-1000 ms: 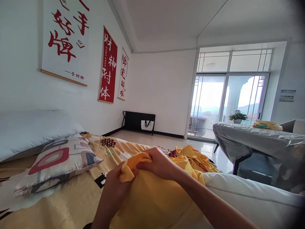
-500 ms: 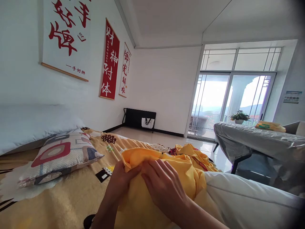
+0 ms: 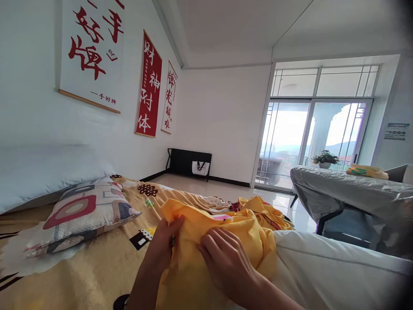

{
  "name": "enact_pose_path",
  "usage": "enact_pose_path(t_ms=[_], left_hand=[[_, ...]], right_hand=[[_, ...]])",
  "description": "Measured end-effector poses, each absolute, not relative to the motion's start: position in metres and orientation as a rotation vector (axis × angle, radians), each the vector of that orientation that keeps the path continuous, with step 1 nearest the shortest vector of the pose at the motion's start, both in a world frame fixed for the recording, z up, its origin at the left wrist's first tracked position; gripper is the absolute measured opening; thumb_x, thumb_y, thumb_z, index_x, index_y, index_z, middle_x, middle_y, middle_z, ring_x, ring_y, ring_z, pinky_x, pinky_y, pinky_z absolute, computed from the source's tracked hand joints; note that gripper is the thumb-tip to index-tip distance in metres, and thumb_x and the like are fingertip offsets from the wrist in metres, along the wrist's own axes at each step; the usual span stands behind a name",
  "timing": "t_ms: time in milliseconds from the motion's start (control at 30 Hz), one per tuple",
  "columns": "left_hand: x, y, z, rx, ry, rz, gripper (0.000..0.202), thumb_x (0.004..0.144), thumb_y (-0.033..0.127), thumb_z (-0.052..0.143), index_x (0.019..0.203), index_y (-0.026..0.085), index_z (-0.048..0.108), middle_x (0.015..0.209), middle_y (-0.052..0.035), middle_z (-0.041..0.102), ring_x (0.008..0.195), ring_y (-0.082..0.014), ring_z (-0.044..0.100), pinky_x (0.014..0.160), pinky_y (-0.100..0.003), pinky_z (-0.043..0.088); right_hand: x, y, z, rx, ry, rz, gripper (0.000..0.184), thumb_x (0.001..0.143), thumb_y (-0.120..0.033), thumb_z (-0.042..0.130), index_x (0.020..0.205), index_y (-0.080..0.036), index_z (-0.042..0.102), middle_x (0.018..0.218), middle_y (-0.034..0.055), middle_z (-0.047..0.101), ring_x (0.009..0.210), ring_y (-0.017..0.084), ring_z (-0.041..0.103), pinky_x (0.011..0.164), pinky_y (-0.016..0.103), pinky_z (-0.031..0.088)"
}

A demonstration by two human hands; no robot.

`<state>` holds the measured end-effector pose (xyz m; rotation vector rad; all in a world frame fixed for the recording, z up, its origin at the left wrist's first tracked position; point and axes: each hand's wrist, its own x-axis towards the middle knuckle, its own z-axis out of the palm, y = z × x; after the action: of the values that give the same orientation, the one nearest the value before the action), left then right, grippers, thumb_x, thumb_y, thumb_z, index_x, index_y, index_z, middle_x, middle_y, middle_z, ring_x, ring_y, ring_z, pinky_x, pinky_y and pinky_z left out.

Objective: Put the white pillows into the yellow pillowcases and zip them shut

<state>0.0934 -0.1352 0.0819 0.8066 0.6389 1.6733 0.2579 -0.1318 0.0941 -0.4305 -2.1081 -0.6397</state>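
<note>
A yellow duvet cover (image 3: pixel 190 258) lies bunched across the bed in front of me. My left hand (image 3: pixel 164 243) grips it near its raised upper corner, the thumb lying on the front and the fingers largely hidden behind the cloth. Lower and to the right, my right hand (image 3: pixel 226 258) is closed on the same fabric with curled fingers. A pink patch shows on the cover just beyond my right knuckles. On the right, a white quilt (image 3: pixel 322 254) comes out from beside the yellow cloth.
A patterned cushion (image 3: pixel 93 215) and a white pillow (image 3: pixel 48 172) lie at the left on the tan printed bedspread (image 3: pixel 97 275). A plastic-covered table (image 3: pixel 342 185) stands at right, bearing a potted plant (image 3: pixel 325 158). A black bench (image 3: pixel 183 161) is by the far wall.
My hands have moved apart; the right one has slid slightly right and down from the cover's top edge. The cloth between them is spread flatter, and a pink patch has come into view.
</note>
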Motion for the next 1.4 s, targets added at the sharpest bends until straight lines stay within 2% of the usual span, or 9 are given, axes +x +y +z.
enact_pose_path(t_ms=[133, 300, 400, 567, 900, 1000, 1067, 1233, 1400], left_hand=[[0.073, -0.139, 0.081, 0.846, 0.621, 1.657, 0.044, 0.060, 0.041, 0.078, 0.095, 0.017, 0.065, 0.077, -0.0038, 0.068, 0.083, -0.0242, 0.067, 0.069, -0.030, 0.053], [0.053, -0.135, 0.080, 0.902, 0.353, 1.561, 0.062, 0.059, 0.073, 0.065, 0.087, 0.018, 0.068, 0.074, -0.0060, 0.064, 0.073, -0.0221, 0.062, 0.064, -0.030, 0.049], [0.065, -0.131, 0.084, 1.012, 0.480, 1.582, 0.042, 0.068, 0.058, 0.069, 0.082, 0.018, 0.066, 0.067, -0.0016, 0.059, 0.059, -0.0135, 0.054, 0.055, -0.022, 0.042], [0.098, -0.142, 0.090, 1.559, 0.873, 1.503, 0.032, 0.080, 0.044, 0.062, 0.095, 0.016, 0.068, 0.088, -0.0056, 0.065, 0.077, -0.0163, 0.055, 0.066, -0.022, 0.043], [0.095, -0.143, 0.086, 1.474, 0.863, 1.374, 0.031, 0.072, 0.043, 0.070, 0.075, 0.014, 0.060, 0.068, 0.0003, 0.055, 0.064, -0.0115, 0.048, 0.056, -0.019, 0.035], [0.096, -0.145, 0.087, 1.385, 0.787, 1.404, 0.031, 0.069, 0.042, 0.074, 0.076, 0.015, 0.060, 0.071, -0.0001, 0.057, 0.066, -0.0124, 0.051, 0.057, -0.019, 0.037], [0.096, -0.147, 0.088, 1.371, 0.752, 1.418, 0.032, 0.067, 0.042, 0.076, 0.075, 0.015, 0.061, 0.073, -0.0012, 0.058, 0.067, -0.0134, 0.053, 0.058, -0.020, 0.039], [0.083, -0.146, 0.087, 1.327, 0.882, 1.546, 0.036, 0.059, 0.043, 0.080, 0.070, 0.015, 0.060, 0.066, 0.0000, 0.057, 0.061, -0.0124, 0.051, 0.054, -0.019, 0.038], [0.060, -0.140, 0.084, 1.445, 1.096, 1.539, 0.040, 0.063, 0.046, 0.077, 0.058, 0.014, 0.053, 0.055, 0.0048, 0.041, 0.052, -0.0072, 0.036, 0.047, -0.017, 0.026]], right_hand=[[0.268, -0.134, 0.094, -0.390, -2.117, -0.584, 0.020, 0.089, -0.010, 0.045, 0.071, -0.019, 0.049, 0.065, 0.0012, 0.052, 0.061, 0.014, 0.042, 0.058, 0.026, 0.033], [0.282, -0.135, 0.100, -0.357, -2.208, -0.393, 0.015, 0.086, -0.011, 0.049, 0.074, -0.019, 0.049, 0.071, 0.0016, 0.053, 0.067, 0.014, 0.045, 0.063, 0.026, 0.038], [0.286, -0.133, 0.105, -0.343, -2.294, -0.305, 0.012, 0.084, -0.013, 0.051, 0.075, -0.019, 0.050, 0.080, 0.0032, 0.056, 0.075, 0.015, 0.048, 0.068, 0.028, 0.041], [0.285, -0.127, 0.106, -0.326, -2.344, -0.284, 0.010, 0.079, -0.010, 0.051, 0.081, -0.019, 0.055, 0.093, 0.0068, 0.057, 0.085, 0.018, 0.051, 0.075, 0.032, 0.045], [0.292, -0.124, 0.111, -0.280, -2.251, -0.260, 0.020, 0.087, -0.010, 0.040, 0.093, -0.019, 0.057, 0.090, 0.0076, 0.059, 0.087, 0.018, 0.054, 0.079, 0.033, 0.049], [0.290, -0.118, 0.116, -0.490, -2.094, -0.248, 0.017, 0.088, -0.018, 0.051, 0.104, -0.020, 0.057, 0.101, 0.0084, 0.061, 0.096, 0.021, 0.054, 0.085, 0.038, 0.047], [0.285, -0.113, 0.119, -0.623, -2.096, -0.131, 0.031, 0.083, -0.024, 0.059, 0.114, -0.021, 0.055, 0.107, 0.0079, 0.063, 0.101, 0.023, 0.054, 0.088, 0.040, 0.046], [0.278, -0.103, 0.127, -0.785, -2.132, 0.222, 0.010, 0.085, -0.026, 0.054, 0.084, -0.019, 0.062, 0.075, 0.0005, 0.064, 0.068, 0.014, 0.055, 0.065, 0.026, 0.044], [0.289, -0.095, 0.134, -0.804, -2.145, 0.166, 0.006, 0.081, -0.024, 0.058, 0.079, -0.020, 0.062, 0.076, -0.0002, 0.063, 0.071, 0.015, 0.055, 0.068, 0.026, 0.041]])
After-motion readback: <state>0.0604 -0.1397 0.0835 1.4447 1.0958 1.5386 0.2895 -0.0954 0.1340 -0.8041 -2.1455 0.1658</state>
